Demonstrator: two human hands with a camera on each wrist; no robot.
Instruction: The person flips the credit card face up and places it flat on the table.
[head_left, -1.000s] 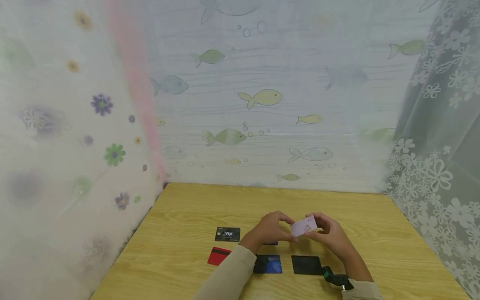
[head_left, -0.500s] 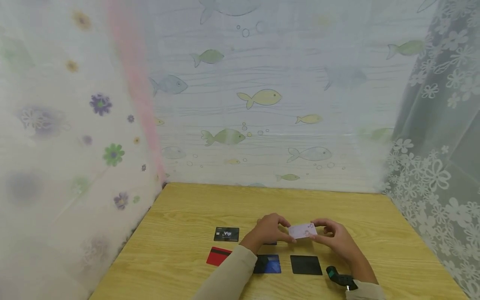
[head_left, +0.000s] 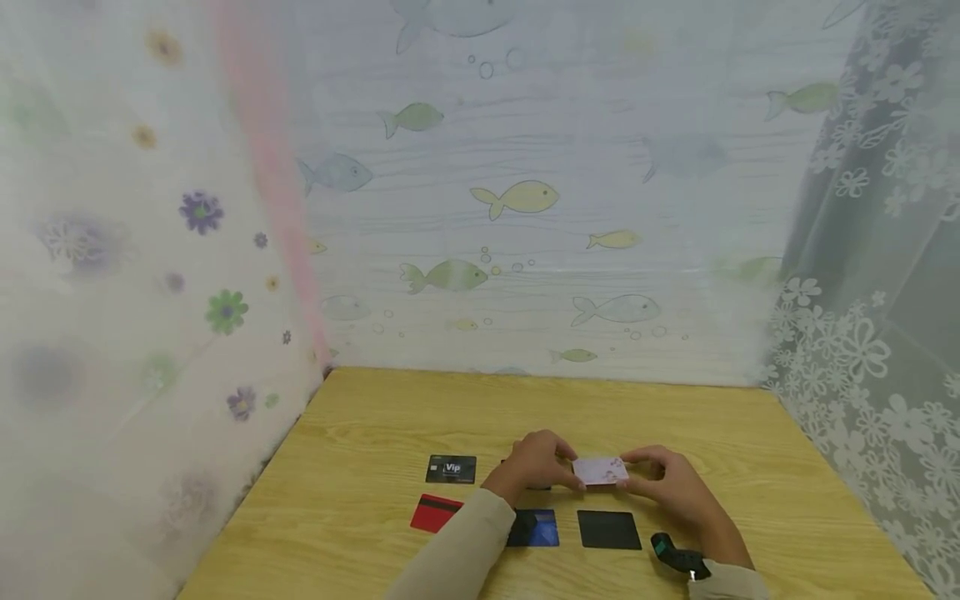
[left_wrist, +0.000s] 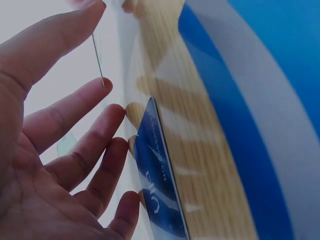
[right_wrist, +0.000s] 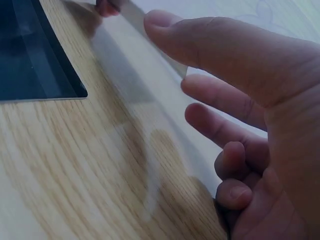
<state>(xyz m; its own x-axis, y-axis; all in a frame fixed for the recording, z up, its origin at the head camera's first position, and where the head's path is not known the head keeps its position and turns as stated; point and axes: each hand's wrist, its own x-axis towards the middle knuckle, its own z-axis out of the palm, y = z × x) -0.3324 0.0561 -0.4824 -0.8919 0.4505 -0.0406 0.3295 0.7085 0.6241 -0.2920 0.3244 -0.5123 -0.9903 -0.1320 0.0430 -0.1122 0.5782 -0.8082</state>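
Observation:
A pale pink card (head_left: 600, 471) with a small floral print is held low over the table between both hands. My left hand (head_left: 534, 461) pinches its left end; in the left wrist view the card's thin edge (left_wrist: 98, 59) runs between thumb and index fingertip. At the opposite end, my right hand (head_left: 671, 483) pinches it between thumb and index finger. The other left fingers are near a dark blue card (left_wrist: 159, 170) with white lettering, which the left hand mostly covers in the head view. A plain black card (head_left: 609, 530) lies nearer me.
On the wood-grain table (head_left: 375, 417) lie a black Vip card (head_left: 452, 468) and a red card (head_left: 433, 512) with a dark stripe, to the left. A blue card (head_left: 543, 527) sits beside the left sleeve, partly hidden. Patterned curtains (head_left: 510, 250) border the table's back and sides.
Both hands have lowered the pink card and shifted it slightly left. It was tilted up at its right end and now looks level. The cards on the table stay put.

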